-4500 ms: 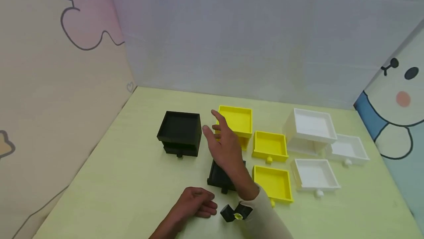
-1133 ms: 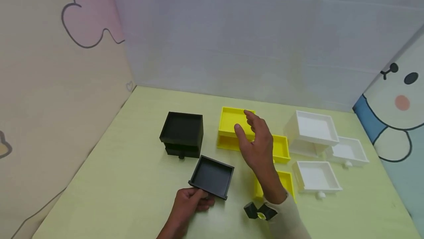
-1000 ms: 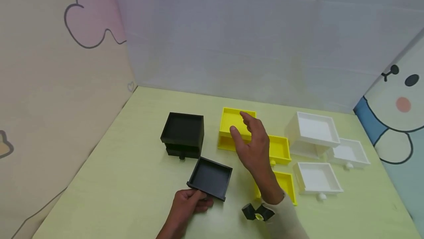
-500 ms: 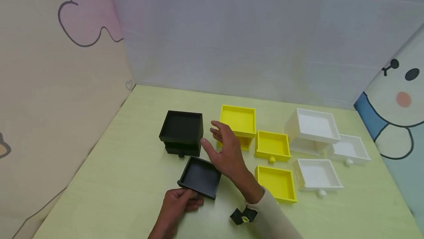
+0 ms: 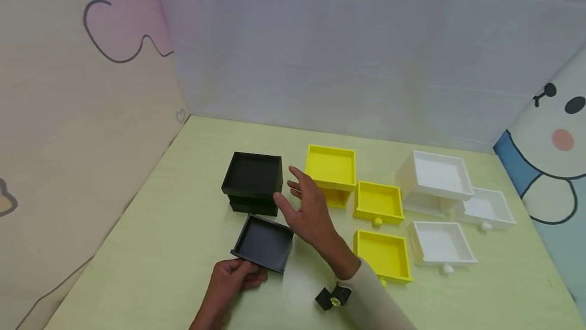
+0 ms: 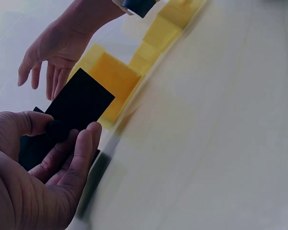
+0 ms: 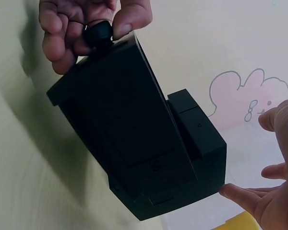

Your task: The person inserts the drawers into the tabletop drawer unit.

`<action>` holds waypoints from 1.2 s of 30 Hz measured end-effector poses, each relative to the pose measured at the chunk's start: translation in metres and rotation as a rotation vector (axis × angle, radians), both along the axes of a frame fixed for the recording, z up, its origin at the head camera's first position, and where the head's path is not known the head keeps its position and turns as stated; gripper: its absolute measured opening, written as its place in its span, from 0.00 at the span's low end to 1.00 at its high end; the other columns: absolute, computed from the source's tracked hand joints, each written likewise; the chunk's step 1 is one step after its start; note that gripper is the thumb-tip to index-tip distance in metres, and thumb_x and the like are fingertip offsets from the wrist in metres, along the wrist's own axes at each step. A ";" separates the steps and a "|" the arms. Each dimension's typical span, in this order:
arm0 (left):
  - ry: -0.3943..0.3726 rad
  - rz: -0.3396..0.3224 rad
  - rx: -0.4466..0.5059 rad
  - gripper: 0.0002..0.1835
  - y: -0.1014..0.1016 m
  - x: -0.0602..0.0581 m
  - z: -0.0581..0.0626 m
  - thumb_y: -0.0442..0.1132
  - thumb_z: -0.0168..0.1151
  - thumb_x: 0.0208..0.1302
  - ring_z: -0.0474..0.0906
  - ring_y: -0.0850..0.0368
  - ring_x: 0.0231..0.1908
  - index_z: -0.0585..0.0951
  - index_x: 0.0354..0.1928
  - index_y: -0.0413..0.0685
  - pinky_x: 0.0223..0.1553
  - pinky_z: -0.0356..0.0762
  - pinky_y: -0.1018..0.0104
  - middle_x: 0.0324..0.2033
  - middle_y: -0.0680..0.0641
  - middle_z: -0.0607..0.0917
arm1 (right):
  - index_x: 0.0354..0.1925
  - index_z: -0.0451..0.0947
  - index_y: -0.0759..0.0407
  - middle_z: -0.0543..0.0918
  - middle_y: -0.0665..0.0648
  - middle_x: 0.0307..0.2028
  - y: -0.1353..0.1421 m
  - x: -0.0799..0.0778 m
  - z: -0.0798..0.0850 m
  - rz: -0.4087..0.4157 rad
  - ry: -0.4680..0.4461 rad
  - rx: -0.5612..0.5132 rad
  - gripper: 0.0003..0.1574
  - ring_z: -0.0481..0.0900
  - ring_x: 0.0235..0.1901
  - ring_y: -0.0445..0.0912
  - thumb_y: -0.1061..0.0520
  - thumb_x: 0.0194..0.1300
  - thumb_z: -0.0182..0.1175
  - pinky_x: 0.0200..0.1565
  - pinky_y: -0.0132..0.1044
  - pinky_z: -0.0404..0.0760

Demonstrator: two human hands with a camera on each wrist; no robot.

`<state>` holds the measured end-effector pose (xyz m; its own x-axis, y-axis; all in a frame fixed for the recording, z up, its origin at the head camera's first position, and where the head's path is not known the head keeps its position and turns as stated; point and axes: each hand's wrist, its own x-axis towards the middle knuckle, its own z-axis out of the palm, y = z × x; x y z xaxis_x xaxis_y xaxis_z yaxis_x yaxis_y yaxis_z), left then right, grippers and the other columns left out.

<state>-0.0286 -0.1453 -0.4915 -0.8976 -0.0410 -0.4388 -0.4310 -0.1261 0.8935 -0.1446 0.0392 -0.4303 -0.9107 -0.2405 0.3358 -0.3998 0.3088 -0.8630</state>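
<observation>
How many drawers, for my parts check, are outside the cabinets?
5: black drawer in the left hand; farther right, rear yellow drawer and rear white drawer, then front yellow drawer and front white drawer nearer the camera. Others may be hidden.

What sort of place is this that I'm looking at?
Probably a partitioned tabletop workspace, though the wider room isn't shown: there's a pale table, cartoon-printed walls on both sides, and a plain, lightly creased backdrop behind.

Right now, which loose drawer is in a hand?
The black drawer near the black cabinet: the left hand pinches its knob, holding it raised. The yellow drawers and white drawers sit on the table.
</observation>
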 end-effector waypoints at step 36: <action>0.012 -0.038 0.029 0.16 -0.004 0.006 -0.011 0.30 0.57 0.67 0.88 0.52 0.35 0.80 0.48 0.20 0.37 0.84 0.61 0.35 0.36 0.88 | 0.78 0.46 0.33 0.60 0.55 0.74 -0.026 -0.023 -0.036 0.049 -0.170 0.037 0.42 0.66 0.69 0.55 0.39 0.74 0.52 0.59 0.54 0.74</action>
